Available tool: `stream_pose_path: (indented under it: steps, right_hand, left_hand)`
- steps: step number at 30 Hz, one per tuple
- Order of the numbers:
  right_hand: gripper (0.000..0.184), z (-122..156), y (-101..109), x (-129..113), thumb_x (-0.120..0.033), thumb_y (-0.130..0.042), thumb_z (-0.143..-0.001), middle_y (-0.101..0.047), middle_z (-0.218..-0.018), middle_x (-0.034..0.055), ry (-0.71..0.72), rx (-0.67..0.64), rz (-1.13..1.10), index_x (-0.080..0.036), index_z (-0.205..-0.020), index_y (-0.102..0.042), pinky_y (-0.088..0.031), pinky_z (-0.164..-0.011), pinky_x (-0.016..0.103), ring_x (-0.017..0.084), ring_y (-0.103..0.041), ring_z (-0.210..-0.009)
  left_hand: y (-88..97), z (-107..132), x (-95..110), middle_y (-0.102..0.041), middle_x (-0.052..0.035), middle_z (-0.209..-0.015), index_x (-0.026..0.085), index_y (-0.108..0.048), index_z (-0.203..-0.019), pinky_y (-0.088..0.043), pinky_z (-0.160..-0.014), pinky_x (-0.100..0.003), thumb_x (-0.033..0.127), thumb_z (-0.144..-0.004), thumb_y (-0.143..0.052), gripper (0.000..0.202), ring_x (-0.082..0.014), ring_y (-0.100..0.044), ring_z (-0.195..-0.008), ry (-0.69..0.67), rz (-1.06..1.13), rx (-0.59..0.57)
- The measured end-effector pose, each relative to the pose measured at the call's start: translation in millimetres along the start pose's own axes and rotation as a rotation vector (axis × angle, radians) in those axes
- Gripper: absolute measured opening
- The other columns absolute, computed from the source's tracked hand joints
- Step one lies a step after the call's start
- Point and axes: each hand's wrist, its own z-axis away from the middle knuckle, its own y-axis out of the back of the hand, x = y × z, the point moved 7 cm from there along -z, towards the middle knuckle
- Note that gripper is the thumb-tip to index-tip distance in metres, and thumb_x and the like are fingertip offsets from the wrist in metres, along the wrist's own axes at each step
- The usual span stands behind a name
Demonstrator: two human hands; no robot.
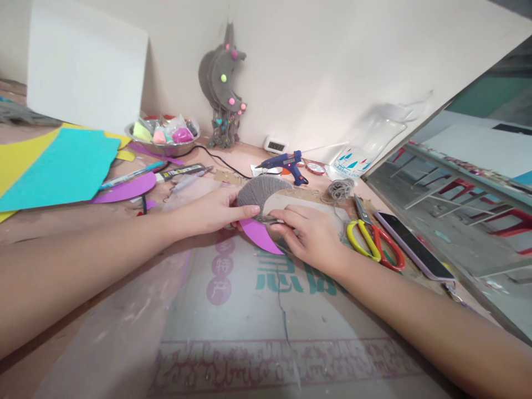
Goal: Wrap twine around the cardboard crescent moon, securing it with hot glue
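Observation:
A grey yarn-wrapped crescent [256,195] is held above the plastic-covered work surface. My left hand [222,210] grips its left side, the thumb lying across the front. A purple crescent-shaped sheet [261,235] shows just below the grey one, reaching from the left fingers toward the right hand. My right hand [305,230] is closed in a pinch at the lower right of the grey crescent; what lies between its fingertips is too small and covered to make out. A ball of grey yarn [341,189] rests beyond the right hand.
Scissors [374,238] and a phone [415,246] lie to the right. A blue glue gun [285,162] sits behind the hands, near a small digital clock [276,144]. At left are turquoise sheets [60,166] and a metal bowl [162,147]. A decorated grey moon [222,83] hangs on the wall.

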Motion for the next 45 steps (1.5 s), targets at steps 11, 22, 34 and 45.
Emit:
stream_pose_path:
  steps: [11, 22, 34, 45]
  right_hand:
    - [0.024, 2, 7, -3, -0.029, -0.044, -0.09, -0.061, -0.075, 0.0034, 0.039, 0.066, -0.032, -0.015, -0.099, -0.062, -0.037, -0.059, 0.024, 0.012, -0.052, -0.064]
    - [0.025, 0, 8, -1, -0.031, -0.044, -0.09, -0.061, -0.075, 0.0033, 0.014, 0.067, -0.007, -0.016, -0.099, -0.062, -0.035, -0.058, 0.024, 0.012, -0.052, -0.064]
    - [0.025, -1, 4, -1, -0.03, -0.043, -0.091, -0.062, -0.077, 0.0029, 0.016, 0.02, 0.053, -0.017, -0.098, -0.063, -0.033, -0.058, 0.025, 0.013, -0.053, -0.065]
    - [0.025, 0, 2, -1, -0.031, -0.042, -0.091, -0.063, -0.078, 0.0037, 0.035, 0.024, 0.071, -0.017, -0.099, -0.063, -0.036, -0.06, 0.027, 0.014, -0.054, -0.069]
  left_hand:
    - [3.0, 1, 4, -0.061, -0.0008, -0.071, 0.016, -0.057, -0.088, -0.044, -0.067, -0.028, 0.045, -0.078, -0.051, 0.031, -0.0171, -0.057, -0.074, -0.029, -0.039, 0.035]
    - [2.9, 1, 3, -0.059, -0.0003, -0.066, 0.017, -0.057, -0.084, -0.044, -0.061, -0.026, 0.044, -0.077, -0.052, 0.028, -0.0165, -0.057, -0.07, -0.017, -0.013, 0.043]
    - [3.0, 1, 4, -0.06, -0.0006, -0.07, 0.017, -0.056, -0.085, -0.045, -0.067, -0.027, 0.046, -0.078, -0.05, 0.03, -0.0181, -0.058, -0.078, -0.02, -0.035, 0.029]
    - [2.7, 0, 4, -0.061, -0.0007, -0.072, 0.017, -0.057, -0.089, -0.045, -0.068, -0.028, 0.045, -0.078, -0.052, 0.031, -0.018, -0.058, -0.078, -0.045, -0.027, 0.025]
